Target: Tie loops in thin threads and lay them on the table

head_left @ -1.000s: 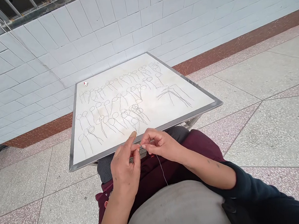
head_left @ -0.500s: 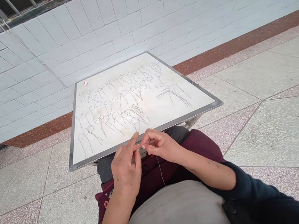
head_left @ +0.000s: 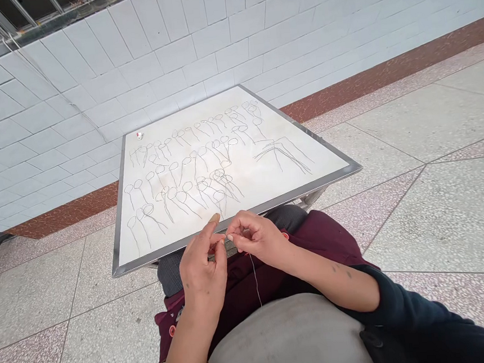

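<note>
My left hand [head_left: 204, 258] is closed in a pinch, its thumb and fingertips just past the near table edge. Close against it, my right hand [head_left: 259, 233] pinches too, the fingertips of both nearly meeting. Between them they hold a thin wire, mostly hidden by the fingers. A pale length of this thin wire [head_left: 256, 276] hangs below my right hand over the dark red cloth on my lap. Beyond the hands, several wire loops with long tails [head_left: 187, 187] lie in rows on the white table [head_left: 293, 191].
A bundle of bent, unlooped wires [head_left: 284, 150] lies on the table's right side. At the far left corner is a small red and white object [head_left: 139, 135]. The grey metal rim [head_left: 167, 247] runs close to my knees. A tiled wall [head_left: 196, 50] stands behind the table.
Both hands stay pinched together at the table's near edge, shifting only slightly. The hanging wire has swung a little to the left. The loops on the table lie as before.
</note>
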Demonstrator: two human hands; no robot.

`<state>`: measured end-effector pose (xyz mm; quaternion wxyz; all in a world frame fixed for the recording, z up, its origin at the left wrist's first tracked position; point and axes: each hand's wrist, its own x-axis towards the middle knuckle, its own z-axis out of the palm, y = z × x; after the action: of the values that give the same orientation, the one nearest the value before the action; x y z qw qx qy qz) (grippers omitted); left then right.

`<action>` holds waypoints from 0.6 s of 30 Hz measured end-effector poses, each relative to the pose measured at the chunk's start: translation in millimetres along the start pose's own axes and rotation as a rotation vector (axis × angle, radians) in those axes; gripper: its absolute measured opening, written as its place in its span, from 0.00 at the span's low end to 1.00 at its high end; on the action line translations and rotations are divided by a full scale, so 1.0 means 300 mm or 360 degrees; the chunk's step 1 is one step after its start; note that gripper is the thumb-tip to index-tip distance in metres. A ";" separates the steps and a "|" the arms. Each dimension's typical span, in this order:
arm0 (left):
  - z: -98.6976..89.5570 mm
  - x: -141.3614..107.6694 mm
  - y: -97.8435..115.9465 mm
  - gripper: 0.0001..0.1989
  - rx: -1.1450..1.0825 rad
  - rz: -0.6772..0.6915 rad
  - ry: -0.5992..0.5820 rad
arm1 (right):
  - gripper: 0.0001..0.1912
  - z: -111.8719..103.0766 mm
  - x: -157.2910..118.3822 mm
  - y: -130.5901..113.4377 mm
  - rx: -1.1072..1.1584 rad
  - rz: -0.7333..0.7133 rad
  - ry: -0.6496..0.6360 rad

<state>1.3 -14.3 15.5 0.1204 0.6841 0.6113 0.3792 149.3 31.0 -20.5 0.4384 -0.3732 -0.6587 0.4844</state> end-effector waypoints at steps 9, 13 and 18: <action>-0.062 -0.008 -0.023 0.21 -0.0185 -0.0274 -0.0131 | 0.06 -0.031 0.016 0.006 0.0207 0.0120 0.0014; -0.066 -0.012 -0.037 0.21 -0.0101 -0.0243 -0.0128 | 0.07 -0.041 0.019 0.015 0.0179 0.0101 0.0082; -0.064 -0.017 -0.044 0.20 -0.0037 -0.0198 -0.0064 | 0.07 -0.058 0.022 0.022 0.0140 0.0123 0.0109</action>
<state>-21.0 -21.7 18.5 0.1640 0.6508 0.6457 0.3642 163.8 44.1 -22.9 0.4577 -0.3949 -0.6065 0.5165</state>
